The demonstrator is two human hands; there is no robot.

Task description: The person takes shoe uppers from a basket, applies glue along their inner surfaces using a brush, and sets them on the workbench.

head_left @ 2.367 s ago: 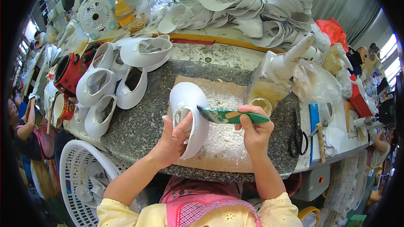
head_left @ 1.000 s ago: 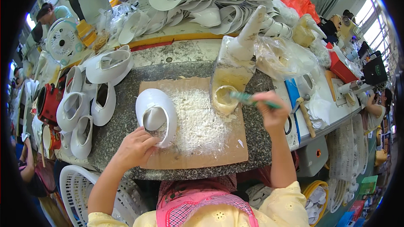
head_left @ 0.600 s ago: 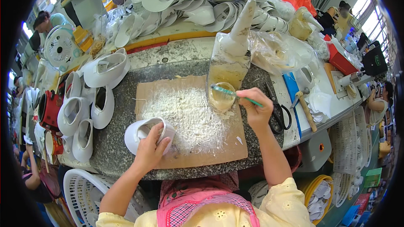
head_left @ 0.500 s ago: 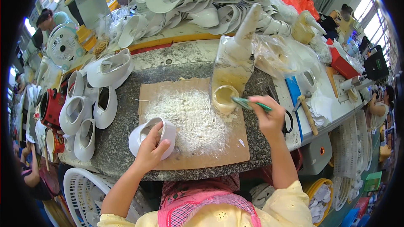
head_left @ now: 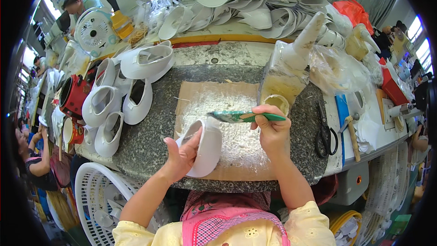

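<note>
Over the left front of the cardboard sheet (head_left: pixel 188 92), our left hand (head_left: pixel 180 157) has its fingers inside a white shoe upper (head_left: pixel 208 152), thumb spread clear; whether they press, we cannot tell. The upper's long axis runs nearly front to back. Over the sheet's middle, a green brush (head_left: pixel 239 117) points bristles left, any lettering unreadable, handle pinched in our right hand (head_left: pixel 274 132).

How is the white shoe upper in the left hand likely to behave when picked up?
The upper is probably light: the left hand holds it with fingers inside, thumb free. It seems fairly stiff, since its curve does not sag, though, being thin, it may flex.
</note>
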